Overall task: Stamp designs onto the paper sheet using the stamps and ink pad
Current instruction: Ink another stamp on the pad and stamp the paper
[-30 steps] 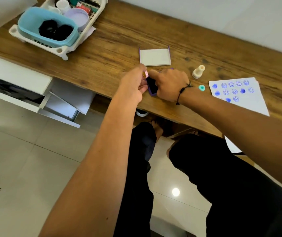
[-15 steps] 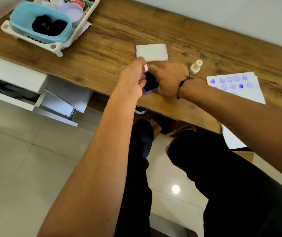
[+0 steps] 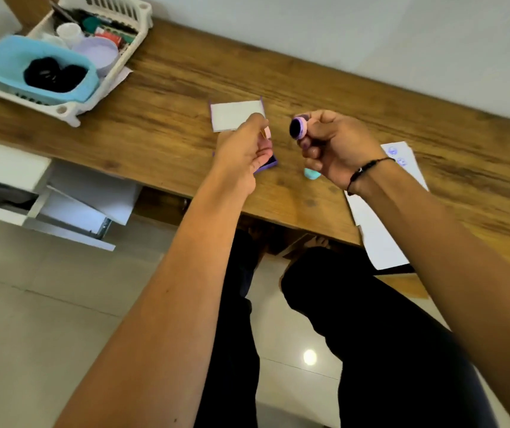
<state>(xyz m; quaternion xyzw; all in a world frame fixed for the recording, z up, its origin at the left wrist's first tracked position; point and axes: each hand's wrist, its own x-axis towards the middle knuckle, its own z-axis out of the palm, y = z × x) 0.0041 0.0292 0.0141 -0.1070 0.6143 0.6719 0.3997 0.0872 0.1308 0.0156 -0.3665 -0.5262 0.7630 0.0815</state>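
My right hand (image 3: 337,146) is raised above the wooden table (image 3: 161,131), gripping a round pink stamp (image 3: 299,128) whose dark inked face points left. My left hand (image 3: 243,152) pinches a small pink piece (image 3: 267,133) and hovers over the purple ink pad (image 3: 268,164), which it mostly hides. The pad's white-lined lid (image 3: 235,114) lies open just behind. A teal stamp (image 3: 311,174) stands on the table under my right hand. The white paper sheet (image 3: 402,154), with blue smiley prints, lies to the right, largely covered by my right forearm.
At the table's far left corner stands a white basket (image 3: 71,114) holding a blue tub (image 3: 3,63) and several small items. Below it on the left, white drawers (image 3: 71,211) stand pulled out. The sheet's near end (image 3: 380,245) hangs over the table's front edge.
My right hand has lifted the pink stamp off the ink pad and turned its inked face sideways. My left hand stays by the pad. The white bottle is now hidden.
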